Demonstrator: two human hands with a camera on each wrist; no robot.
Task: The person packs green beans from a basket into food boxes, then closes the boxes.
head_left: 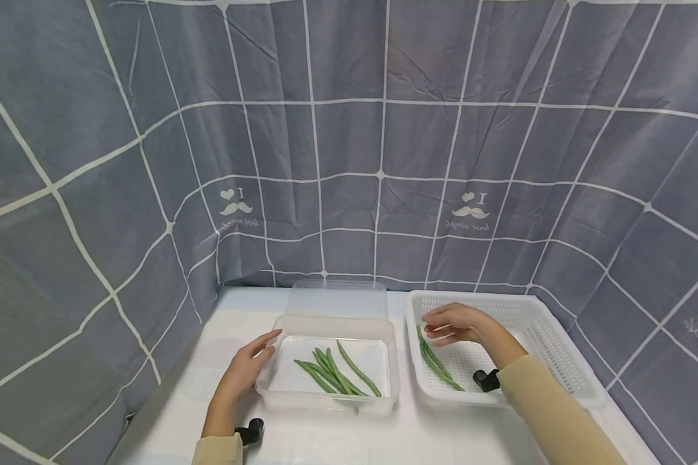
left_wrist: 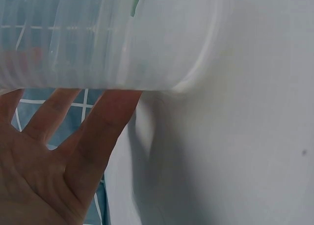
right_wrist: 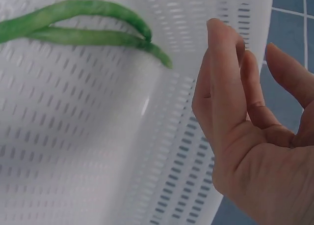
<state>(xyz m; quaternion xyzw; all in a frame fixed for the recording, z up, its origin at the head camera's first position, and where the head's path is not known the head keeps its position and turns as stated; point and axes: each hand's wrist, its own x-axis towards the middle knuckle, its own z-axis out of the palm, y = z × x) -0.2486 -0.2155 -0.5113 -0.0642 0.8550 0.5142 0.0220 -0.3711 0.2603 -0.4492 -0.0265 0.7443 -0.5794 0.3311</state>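
Note:
Several green beans [head_left: 333, 372] lie in a clear plastic container [head_left: 267, 381] in the middle of the table. My left hand [head_left: 245, 365] is at that container's left side, its fingers stretched out against the wall, as the left wrist view shows too. To the right stands a white perforated basket [head_left: 549, 336], where a few green beans [head_left: 436, 363] lie along the left side. Above these beans hovers my right hand [head_left: 456, 324], fingers slightly bent with nothing between them. In the right wrist view the beans [right_wrist: 83, 11] are apart from the hand.
A clear lid [head_left: 337, 298] is behind the container, by the back edge of the white table [head_left: 209, 352]. Grey curtains [head_left: 349, 142] with white lines enclose the back and sides. Each wrist carries a small black device, such as the left one [head_left: 251, 431].

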